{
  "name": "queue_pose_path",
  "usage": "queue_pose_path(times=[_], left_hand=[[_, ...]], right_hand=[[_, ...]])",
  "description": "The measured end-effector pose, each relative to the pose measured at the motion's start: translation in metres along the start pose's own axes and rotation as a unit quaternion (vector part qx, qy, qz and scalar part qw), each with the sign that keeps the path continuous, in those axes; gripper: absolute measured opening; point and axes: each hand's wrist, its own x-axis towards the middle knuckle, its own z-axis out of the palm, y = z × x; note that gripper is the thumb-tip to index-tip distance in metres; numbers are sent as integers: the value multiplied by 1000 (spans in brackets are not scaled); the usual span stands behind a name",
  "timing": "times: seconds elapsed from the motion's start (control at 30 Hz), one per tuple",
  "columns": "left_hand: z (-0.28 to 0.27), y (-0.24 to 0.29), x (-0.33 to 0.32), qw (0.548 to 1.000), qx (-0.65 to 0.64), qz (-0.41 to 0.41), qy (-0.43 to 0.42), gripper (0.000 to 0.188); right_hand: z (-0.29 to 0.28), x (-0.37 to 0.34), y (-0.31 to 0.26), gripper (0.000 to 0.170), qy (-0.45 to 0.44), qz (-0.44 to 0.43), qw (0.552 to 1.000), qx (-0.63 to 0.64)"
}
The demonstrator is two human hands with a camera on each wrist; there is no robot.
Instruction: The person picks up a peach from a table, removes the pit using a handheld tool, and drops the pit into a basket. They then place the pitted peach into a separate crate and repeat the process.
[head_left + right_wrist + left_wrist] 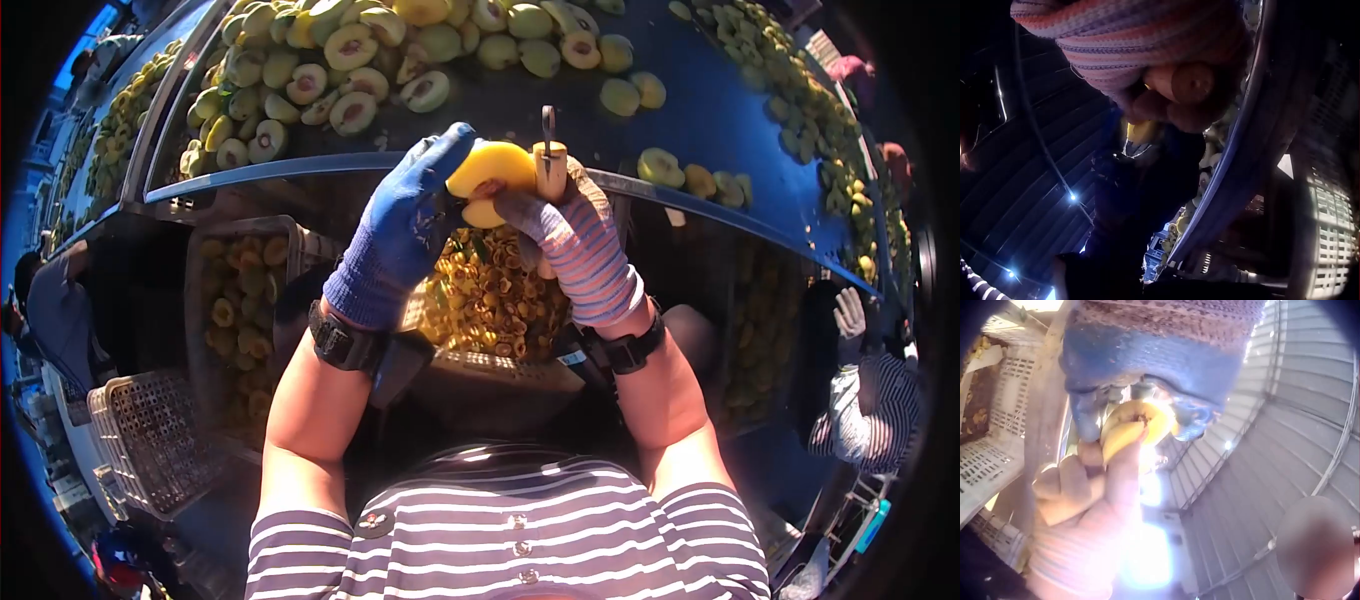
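My left hand (392, 228), in a blue coated glove, grips a yellow peach (505, 165) above a crate of scraps. A reddish hollow shows on its cut side. My right hand (590, 250), in a striped knit glove, holds a pitting tool with a wooden handle (550, 175) and a narrow metal loop (548, 122) pointing away from me. Its thumb presses at the peach's lower part, beside the hollow. In the left wrist view the peach (1161, 422) sits between both hands. The handle's round end (1194, 83) sticks out of the right fist in the right wrist view.
A blue-topped table (590, 120) with a raised metal edge holds many halved peaches (350, 47). Below my hands stands a crate (500, 365) of yellow scraps (495, 300). Peach-filled crates flank it; a stacked plastic basket (150, 430) stands left. Other people work at both sides.
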Motion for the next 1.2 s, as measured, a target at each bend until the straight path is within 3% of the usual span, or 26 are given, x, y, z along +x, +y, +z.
queue_pose_path(times=[0.07, 0.1, 0.13, 0.17, 0.2, 0.23, 0.27, 0.3, 0.37, 0.4, 0.43, 0.47, 0.53, 0.57, 0.63, 0.7, 0.77, 0.87, 0.93, 1.0, 1.03, 1.07, 1.13, 1.17, 1.2], left_hand=[[-4, 6, -6, 998, 33, -22, 52, 65], [-5, 15, 1, 997, -65, -8, 46, 63], [2, 0, 2, 991, -116, 19, 71, 63], [-1, 1, 2, 993, -98, -11, 59, 55], [-2, 2, 2, 995, -82, -40, 48, 48], [6, -2, 1, 941, -313, -96, 86, 41], [13, -4, 2, 827, -525, -131, 151, 42], [14, -6, 3, 826, -519, -128, 180, 45], [2, -13, 7, 735, -634, -162, 178, 47], [0, -11, 7, 816, -531, -125, 190, 46], [0, -7, 6, 883, -418, -88, 197, 44], [2, -7, 6, 894, -390, -76, 207, 41], [5, -8, 6, 913, -333, -52, 229, 36], [2, -4, 6, 864, -443, -79, 228, 35], [1, -3, 4, 846, -466, -98, 241, 35], [6, -11, 1, 904, -339, -73, 251, 30], [3, -16, -2, 928, -294, -22, 228, 30], [2, 0, 1, 870, -384, -111, 288, 22], [0, 16, 10, 806, -450, -205, 325, 32], [4, 12, 9, 803, -456, -195, 329, 32], [4, 13, 8, 827, -407, -213, 325, 32], [5, 13, 8, 836, -390, -221, 317, 32], [7, 13, 11, 852, -368, -173, 328, 30], [2, 12, 10, 874, -360, -165, 281, 30], [-5, 13, 8, 893, -350, -158, 233, 31]], right_hand=[[5, 5, 4, 33, -39, 3, 999, -22], [11, 10, 10, 33, -28, -13, 999, -23], [14, 13, 14, 34, -2, -66, 994, -89], [18, 17, 19, 35, 31, -116, 980, -157], [20, 20, 20, 36, 78, -203, 933, -287], [22, 23, 21, 38, 123, -286, 858, -408], [24, 22, 19, 38, 94, -256, 877, -395], [25, 17, 17, 39, 64, -224, 895, -380], [28, 18, 24, 42, -16, -132, 937, -323], [28, 19, 26, 42, -40, -76, 916, -392], [32, 20, 27, 41, -49, -132, 894, -425], [36, 19, 26, 39, -56, -186, 868, -457], [41, 20, 25, 39, -59, -147, 864, -478], [42, 20, 26, 39, -62, -128, 861, -488], [44, 21, 29, 39, -70, -110, 857, -498], [45, 24, 36, 37, -79, -97, 856, -501], [45, 23, 39, 35, -77, -136, 853, -499], [46, 21, 43, 34, -85, -138, 868, -470], [46, 19, 43, 27, -91, -99, 911, -391], [47, 23, 55, 20, -67, -100, 925, -360], [44, 23, 56, 19, -61, -116, 902, -412], [32, 28, 72, 18, -94, -175, 850, -489], [52, 16, 50, 17, -102, -94, 953, -271], [55, 10, 22, 17, -118, 163, 962, -185], [56, 7, 17, 16, -111, 223, 961, -122]])
